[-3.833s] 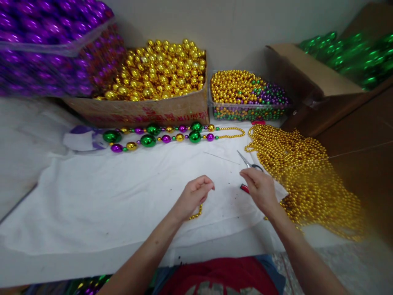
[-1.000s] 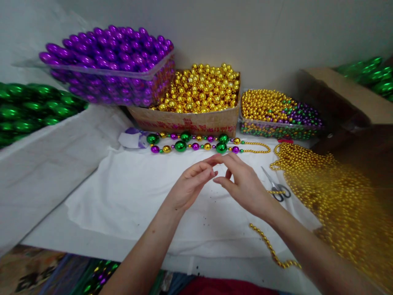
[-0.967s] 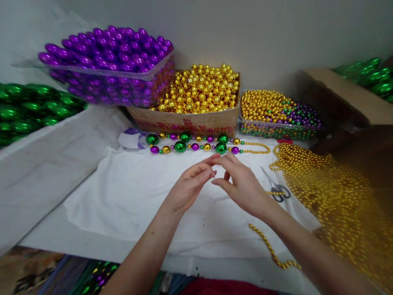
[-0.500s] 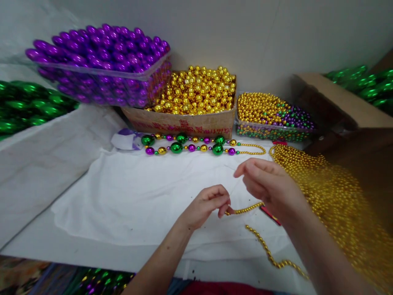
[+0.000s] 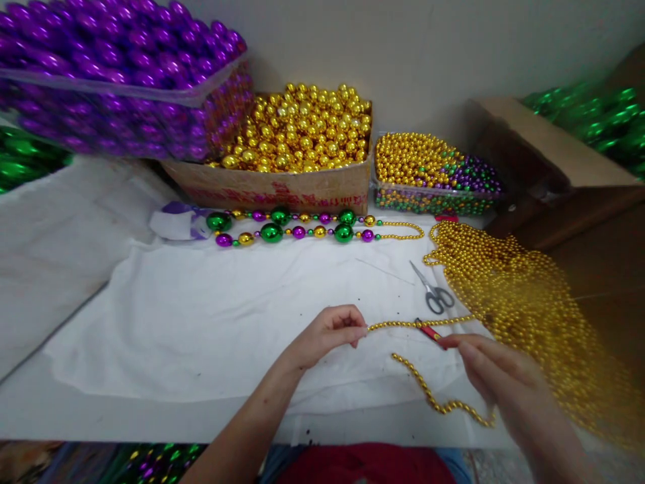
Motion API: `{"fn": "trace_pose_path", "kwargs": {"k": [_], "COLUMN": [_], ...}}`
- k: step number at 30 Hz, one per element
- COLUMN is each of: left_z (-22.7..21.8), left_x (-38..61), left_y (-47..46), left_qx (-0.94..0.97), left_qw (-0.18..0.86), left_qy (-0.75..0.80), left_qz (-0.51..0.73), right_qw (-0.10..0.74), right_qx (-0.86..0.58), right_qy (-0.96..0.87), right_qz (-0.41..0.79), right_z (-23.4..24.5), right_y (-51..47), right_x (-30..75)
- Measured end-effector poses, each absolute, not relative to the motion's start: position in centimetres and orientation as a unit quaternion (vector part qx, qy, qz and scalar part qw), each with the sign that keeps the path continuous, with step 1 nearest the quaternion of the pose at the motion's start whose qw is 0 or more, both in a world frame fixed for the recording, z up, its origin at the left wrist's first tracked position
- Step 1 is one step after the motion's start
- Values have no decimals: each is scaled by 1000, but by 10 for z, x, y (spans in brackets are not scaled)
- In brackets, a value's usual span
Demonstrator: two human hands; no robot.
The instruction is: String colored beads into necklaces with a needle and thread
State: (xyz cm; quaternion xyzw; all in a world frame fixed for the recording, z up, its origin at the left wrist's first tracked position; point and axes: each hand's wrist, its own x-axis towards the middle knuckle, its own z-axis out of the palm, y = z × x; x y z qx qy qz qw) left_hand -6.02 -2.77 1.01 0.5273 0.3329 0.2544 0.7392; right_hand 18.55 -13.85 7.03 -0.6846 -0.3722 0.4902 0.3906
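My left hand (image 5: pixel 335 334) is closed in a pinch on the end of a gold bead string (image 5: pixel 396 325), which stretches right to the heap of gold bead strings (image 5: pixel 514 282). My right hand (image 5: pixel 496 370) has its fingertips closed on the near end of a slim red tool with a dark tip (image 5: pixel 431 331); its exact kind is unclear. This tool meets the stretched string. Below lies a short loose gold bead strand (image 5: pixel 428 393), its right end beside my right hand. Scissors with dark handles (image 5: pixel 436 296) rest above the string. A thin needle or wire (image 5: pixel 385 271) lies on the white cloth (image 5: pixel 226 323).
Along the back stand a tub of purple beads (image 5: pixel 125 121), a carton of gold beads (image 5: pixel 282 188) and a tub of small mixed beads (image 5: pixel 438 202). A necklace of green, purple and gold beads (image 5: pixel 272 233) lies before them. A brown box (image 5: pixel 564 228) borders the right.
My right hand has moved right and down, leaving the thin needle or wire on the cloth and taking the red tool. The scissors have come into view. My left hand still pinches the bead string.
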Motion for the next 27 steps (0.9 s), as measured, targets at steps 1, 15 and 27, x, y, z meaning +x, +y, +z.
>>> {"fn": "trace_pose_path", "kwargs": {"k": [1,15,27], "left_z": [6,-22,-27], "left_x": [-58,-89,-144], "left_y": [-26,-49,-60], "left_qx": [530,418,170], "left_qw": [735,601,772], "left_qy": [338,550,399], "left_qz": [256,403,465], "right_qw": [379,220,33], "right_qx": [-685,-544,-519], "right_qy": [-375,-605,-765], "right_qz": [497,538,381], "right_z": [67,-2,-7], "right_y": [-144,-154,-147], "right_x": [182,88,75]}}
